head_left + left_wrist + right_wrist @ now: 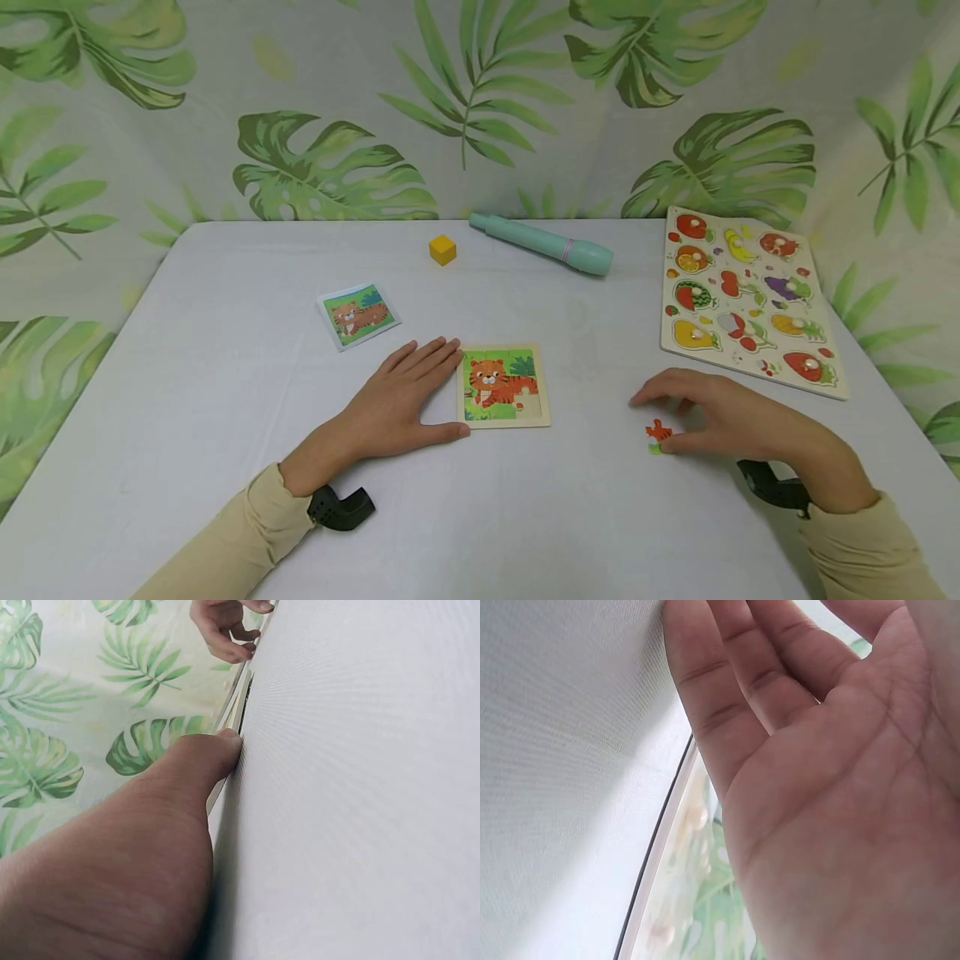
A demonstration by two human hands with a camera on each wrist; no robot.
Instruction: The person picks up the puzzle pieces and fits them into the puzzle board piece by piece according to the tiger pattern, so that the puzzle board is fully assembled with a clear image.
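A small square puzzle point(501, 377) in a pale wooden tray point(504, 422) shows an orange tiger on green; a gap in its lower right bares the wood. My left hand point(401, 400) lies against the tray's left side, fingers extended along the upper left corner and thumb at the lower left. In the left wrist view that thumb point(217, 750) touches the tray's edge. A loose orange and green puzzle piece point(657, 435) lies on the table under my right hand point(720, 412). The right thumb is at the piece's edge; the bent fingers stand apart from it.
Back left lies a tiger picture card point(360, 315). Behind it are a yellow cube point(442, 250) and a mint-green microphone-shaped tube point(543, 242). A fruit peg board point(750, 300) covers the back right. A leaf-patterned cloth point(480, 108) hangs behind the white table point(225, 367).
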